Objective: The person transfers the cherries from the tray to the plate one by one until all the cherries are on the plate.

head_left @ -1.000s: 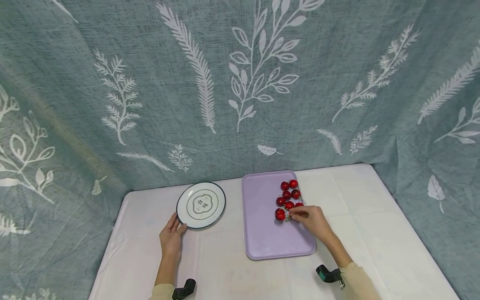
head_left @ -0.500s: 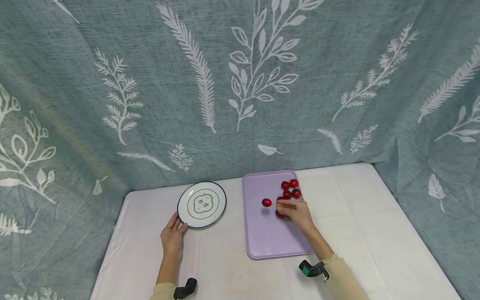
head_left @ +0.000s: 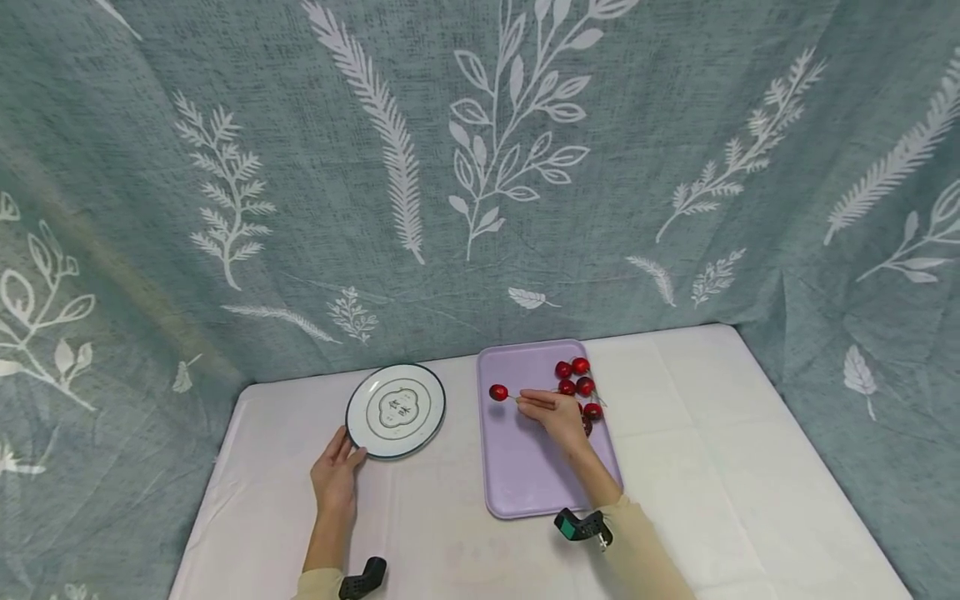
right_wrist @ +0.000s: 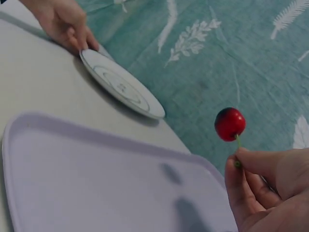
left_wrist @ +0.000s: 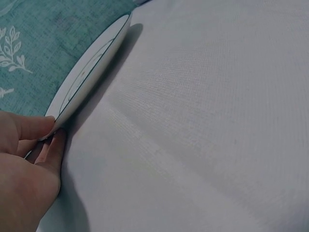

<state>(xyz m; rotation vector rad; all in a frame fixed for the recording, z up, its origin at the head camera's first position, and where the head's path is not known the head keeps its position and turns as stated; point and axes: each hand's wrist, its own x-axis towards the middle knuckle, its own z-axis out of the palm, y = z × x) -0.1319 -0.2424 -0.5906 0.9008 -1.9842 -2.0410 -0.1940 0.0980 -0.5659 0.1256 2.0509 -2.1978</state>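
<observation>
My right hand (head_left: 551, 414) pinches a red cherry (head_left: 498, 392) by its green stem, held above the left part of a lilac tray (head_left: 517, 492). In the right wrist view the cherry (right_wrist: 230, 124) stands out past the fingertips, and its shadow falls on the tray. Several more cherries (head_left: 584, 386) lie along the tray's right side, some partly covered by the hand. At the left, my left hand (head_left: 334, 479) grips the near-left rim of a white plate (head_left: 431, 417) with a dark edge. The left wrist view shows the thumb on top of the rim and fingers beneath it.
A white cloth (head_left: 697, 433) covers the table. A strip of it separates the plate from the tray. Behind the table hangs a green curtain (head_left: 420, 308) with white leaf prints. Black devices (head_left: 581, 527) are worn at both wrists.
My right hand has lifted one cherry by its stem from the group and carried it left across the tray. The left hand stays at the plate's rim.
</observation>
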